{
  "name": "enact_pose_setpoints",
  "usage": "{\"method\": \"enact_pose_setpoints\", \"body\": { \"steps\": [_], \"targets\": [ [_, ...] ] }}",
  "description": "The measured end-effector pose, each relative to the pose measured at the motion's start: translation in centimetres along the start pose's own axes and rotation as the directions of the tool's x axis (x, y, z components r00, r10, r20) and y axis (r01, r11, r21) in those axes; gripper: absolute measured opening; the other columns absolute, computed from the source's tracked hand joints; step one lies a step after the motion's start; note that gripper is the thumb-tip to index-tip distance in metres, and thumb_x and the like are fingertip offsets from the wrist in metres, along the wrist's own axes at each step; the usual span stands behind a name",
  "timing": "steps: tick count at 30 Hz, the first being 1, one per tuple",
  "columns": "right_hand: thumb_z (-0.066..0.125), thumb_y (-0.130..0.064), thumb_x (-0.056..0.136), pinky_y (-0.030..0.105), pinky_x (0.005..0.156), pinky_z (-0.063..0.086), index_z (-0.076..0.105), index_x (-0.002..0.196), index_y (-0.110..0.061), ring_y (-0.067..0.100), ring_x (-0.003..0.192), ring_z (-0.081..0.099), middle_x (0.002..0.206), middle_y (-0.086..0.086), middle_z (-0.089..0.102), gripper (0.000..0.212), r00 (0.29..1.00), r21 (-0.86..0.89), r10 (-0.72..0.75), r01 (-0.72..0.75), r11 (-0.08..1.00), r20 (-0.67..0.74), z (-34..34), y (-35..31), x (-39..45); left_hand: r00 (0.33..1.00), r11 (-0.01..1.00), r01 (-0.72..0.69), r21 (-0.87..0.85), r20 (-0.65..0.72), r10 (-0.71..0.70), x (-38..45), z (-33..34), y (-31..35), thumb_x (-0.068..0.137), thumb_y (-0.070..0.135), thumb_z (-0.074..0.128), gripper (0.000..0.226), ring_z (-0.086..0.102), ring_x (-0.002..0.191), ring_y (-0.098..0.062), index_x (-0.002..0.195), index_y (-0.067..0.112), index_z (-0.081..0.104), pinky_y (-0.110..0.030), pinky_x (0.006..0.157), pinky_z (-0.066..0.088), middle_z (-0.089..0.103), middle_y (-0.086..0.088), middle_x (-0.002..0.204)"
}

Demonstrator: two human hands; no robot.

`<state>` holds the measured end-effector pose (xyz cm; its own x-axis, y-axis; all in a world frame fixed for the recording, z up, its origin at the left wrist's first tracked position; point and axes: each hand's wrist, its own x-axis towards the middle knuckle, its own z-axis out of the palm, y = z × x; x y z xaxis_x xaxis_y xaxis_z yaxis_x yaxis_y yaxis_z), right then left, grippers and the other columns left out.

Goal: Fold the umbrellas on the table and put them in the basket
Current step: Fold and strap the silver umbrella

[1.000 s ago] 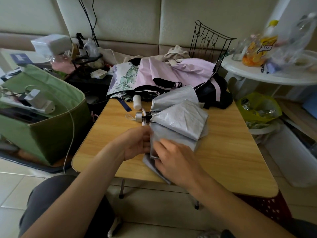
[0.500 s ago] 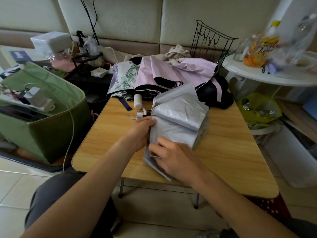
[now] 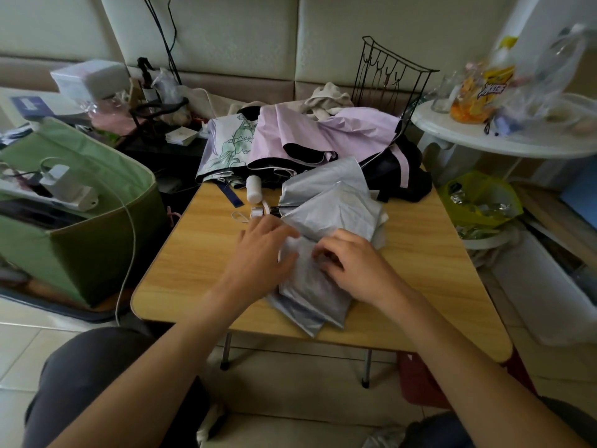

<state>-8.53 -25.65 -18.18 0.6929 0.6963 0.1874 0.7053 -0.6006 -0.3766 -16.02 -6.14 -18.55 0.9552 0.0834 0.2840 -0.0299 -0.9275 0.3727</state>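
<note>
Pressing the silver umbrella (image 3: pixel 326 221) flatter than a second ago, left hand (image 3: pixel 263 250) spread, right hand (image 3: pixel 352 266) pinching a pleat at frame centre; folding continues.

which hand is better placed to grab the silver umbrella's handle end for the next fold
Left, probably. The left hand rests on the silver umbrella just below its handle end, which points toward the left side of the table. The right hand presses the fabric further right.
</note>
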Motion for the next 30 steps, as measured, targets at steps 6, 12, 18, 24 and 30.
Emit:
{"method": "enact_pose_setpoints", "body": {
  "steps": [6, 12, 18, 24, 30],
  "targets": [
    [0.075, -0.048, 0.088, 0.035, 0.099, 0.046, 0.057, 0.135, -0.028, 0.014, 0.128, 0.041, 0.134, -0.008, 0.047, 0.054, 0.994, -0.116, 0.053, -0.041, 0.992, 0.098, -0.2, 0.4, -0.2, 0.885, 0.951, -0.211, 0.227, 0.458, 0.087, -2.0, 1.4, -1.5, 0.082, 0.074, -0.013, 0.09, -0.018, 0.155, -0.013, 0.163, 0.036, -0.002, -0.056, 0.126, -0.001, -0.014, 0.008, 0.17],
    [0.07, -0.05, 0.092, 0.035, 0.103, 0.044, 0.055, 0.137, -0.028, 0.014, 0.131, 0.042, 0.138, -0.007, 0.047, 0.052, 0.981, -0.151, 0.078, -0.051, 0.987, 0.179, -0.2, 0.1, -0.4, 0.817, 0.959, -0.182, 0.216, 0.576, 0.025, -1.4, 1.6, -2.0, 0.081, 0.086, -0.002, 0.092, -0.033, 0.149, -0.009, 0.157, 0.039, -0.022, -0.058, 0.123, -0.013, -0.034, 0.013, 0.163],
    [0.066, -0.027, 0.097, 0.038, 0.074, 0.054, 0.067, 0.099, -0.018, 0.013, 0.089, 0.057, 0.102, -0.004, 0.057, 0.01, 0.945, 0.038, 0.064, -0.055, 0.998, -0.322, -1.2, 0.4, 0.2, 0.802, 0.965, -0.164, 0.205, 0.597, 0.009, -1.2, 1.8, -2.1, 0.084, 0.088, 0.014, 0.092, -0.037, 0.146, -0.006, 0.155, 0.044, -0.024, -0.056, 0.122, -0.018, -0.037, 0.018, 0.16],
    [0.07, -0.032, 0.096, 0.039, 0.116, 0.039, 0.049, 0.15, -0.012, 0.024, 0.142, 0.042, 0.154, 0.008, 0.046, 0.061, 0.9, 0.138, 0.252, -0.216, 0.967, -0.355, -2.7, 2.4, 1.1, 0.817, 0.975, -0.147, 0.169, 0.576, 0.023, -1.4, 1.9, -2.4, 0.079, 0.091, 0.01, 0.095, -0.036, 0.146, -0.004, 0.156, 0.046, -0.021, -0.055, 0.121, -0.019, -0.034, 0.021, 0.161],
    [0.076, -0.048, 0.089, 0.019, 0.071, 0.047, 0.063, 0.13, -0.02, 0.002, 0.079, 0.059, 0.087, -0.008, 0.064, 0.051, 0.925, 0.401, 0.339, -0.249, 0.882, -0.171, -3.8, 2.1, 1.0, 0.88, 0.986, -0.132, 0.102, 0.471, 0.07, -1.6, 1.6, -2.1, 0.079, 0.093, 0.023, 0.099, -0.023, 0.152, -0.004, 0.161, 0.044, 0.0, -0.055, 0.123, -0.016, -0.015, 0.019, 0.167]
  ]
}}
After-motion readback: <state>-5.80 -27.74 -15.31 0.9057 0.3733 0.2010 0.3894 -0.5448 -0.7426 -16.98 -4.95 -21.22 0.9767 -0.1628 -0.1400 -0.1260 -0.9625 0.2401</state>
